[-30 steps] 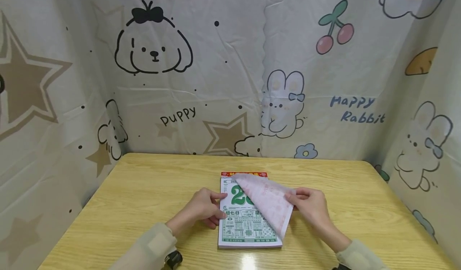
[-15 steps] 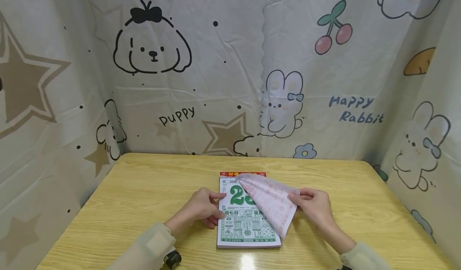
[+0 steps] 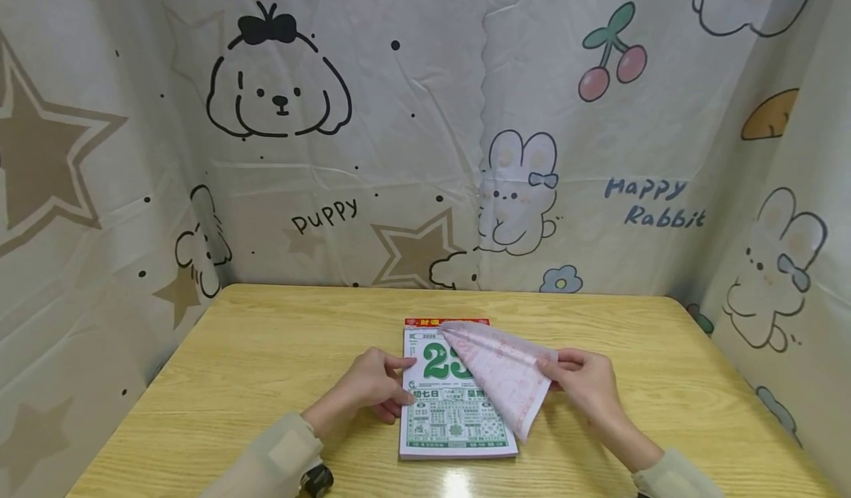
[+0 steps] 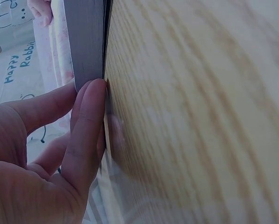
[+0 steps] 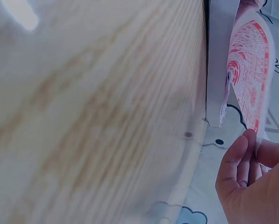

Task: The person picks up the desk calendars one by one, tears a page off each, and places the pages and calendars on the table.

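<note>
The surface looks like wood with streaked grain, smooth and glossy under a bright glare. The calendar is a block of matt paper, its raised sheet thin and lightly creased. The backdrop looks like wrinkled cloth with a faint sheen.

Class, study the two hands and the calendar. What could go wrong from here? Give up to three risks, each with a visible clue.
1. The lifted page could tear unevenly: it is drawn aslant and gathers near the red strip.
2. The calendar might twist or slide on the table, since the left hand holds it only at its left edge.
3. The page could crease or slip, as the right hand pinches it by its edge.
</note>
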The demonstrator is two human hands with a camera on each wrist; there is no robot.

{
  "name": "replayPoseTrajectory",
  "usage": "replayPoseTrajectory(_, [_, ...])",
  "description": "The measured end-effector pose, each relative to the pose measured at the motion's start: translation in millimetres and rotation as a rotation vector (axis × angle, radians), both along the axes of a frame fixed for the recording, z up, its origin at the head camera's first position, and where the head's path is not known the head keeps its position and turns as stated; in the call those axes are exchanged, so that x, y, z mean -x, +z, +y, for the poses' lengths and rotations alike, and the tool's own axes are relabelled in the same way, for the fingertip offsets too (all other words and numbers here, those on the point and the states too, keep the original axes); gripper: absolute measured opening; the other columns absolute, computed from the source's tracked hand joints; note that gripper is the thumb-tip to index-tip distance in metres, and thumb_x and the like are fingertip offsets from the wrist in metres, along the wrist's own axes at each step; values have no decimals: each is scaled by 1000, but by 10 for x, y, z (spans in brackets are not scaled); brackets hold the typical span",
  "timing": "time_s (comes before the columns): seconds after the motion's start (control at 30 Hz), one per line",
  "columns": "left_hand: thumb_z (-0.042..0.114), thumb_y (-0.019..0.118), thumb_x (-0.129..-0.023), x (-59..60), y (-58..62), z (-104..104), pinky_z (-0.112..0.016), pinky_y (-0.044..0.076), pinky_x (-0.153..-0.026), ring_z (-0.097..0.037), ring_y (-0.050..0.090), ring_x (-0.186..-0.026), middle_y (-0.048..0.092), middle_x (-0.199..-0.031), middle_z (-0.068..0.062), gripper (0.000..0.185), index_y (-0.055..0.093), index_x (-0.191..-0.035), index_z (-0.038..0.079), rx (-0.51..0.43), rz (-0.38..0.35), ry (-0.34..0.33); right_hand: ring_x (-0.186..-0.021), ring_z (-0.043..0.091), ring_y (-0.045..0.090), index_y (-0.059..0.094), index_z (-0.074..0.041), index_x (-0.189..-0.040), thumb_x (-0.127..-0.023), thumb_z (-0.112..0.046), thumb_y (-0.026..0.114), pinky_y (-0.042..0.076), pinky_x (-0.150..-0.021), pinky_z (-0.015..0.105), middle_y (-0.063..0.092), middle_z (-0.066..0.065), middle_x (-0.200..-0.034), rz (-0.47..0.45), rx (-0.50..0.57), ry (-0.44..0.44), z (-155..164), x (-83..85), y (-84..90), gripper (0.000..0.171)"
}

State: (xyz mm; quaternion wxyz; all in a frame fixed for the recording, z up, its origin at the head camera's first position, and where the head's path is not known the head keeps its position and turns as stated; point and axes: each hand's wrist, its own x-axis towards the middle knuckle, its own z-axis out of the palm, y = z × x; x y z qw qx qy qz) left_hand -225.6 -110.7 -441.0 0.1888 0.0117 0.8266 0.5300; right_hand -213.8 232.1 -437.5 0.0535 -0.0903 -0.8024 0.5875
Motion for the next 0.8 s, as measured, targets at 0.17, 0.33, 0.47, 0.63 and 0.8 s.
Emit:
replayPoseTrajectory(0.17, [-4,87,-81,7,0,-6,-35,64,-53,-21,67,-56,62,-86,-15,63,68,-141,7,-5,0,3,-72,13,72,64,20,-122,-93,-2,79,64,-63,27,77,18,-93,2,-4,-1,7,-1,12,39])
replayPoseTrajectory(0.33, [-4,87,-81,3,2,-6,-35,65,-54,-21,68,-57,63,-87,-16,64,68,-141,7,-6,-9,3,-72,14,72,64,20,-122,-93,-1,79,65,-64,28,77,19,-93,2,1,-5,6,-8,9,39])
replayPoseTrajectory(0.47, [-5,87,-81,-1,-13,-6,-35,65,-54,-21,68,-57,64,-86,-16,64,68,-141,7,-6,-10,3,-71,13,72,65,20,-120,-93,-2,79,65,-64,28,77,18,-92,3,-8,-19,19,-19,2,38])
replayPoseTrajectory(0.63, [-5,87,-81,5,-32,-11,-35,65,-54,-20,68,-56,63,-86,-16,64,68,-141,7,-12,-9,6,-71,12,72,64,20,-120,-93,-2,79,65,-64,28,77,18,-92,14,-8,-18,49,-16,-6,38])
replayPoseTrajectory(0.8, [-5,87,-81,15,-27,-15,-35,65,-54,-20,68,-56,63,-87,-16,64,68,-141,7,-17,-6,1,-71,11,72,64,20,-121,-93,-3,80,65,-65,28,77,18,-93,12,-17,-20,82,-11,-3,39])
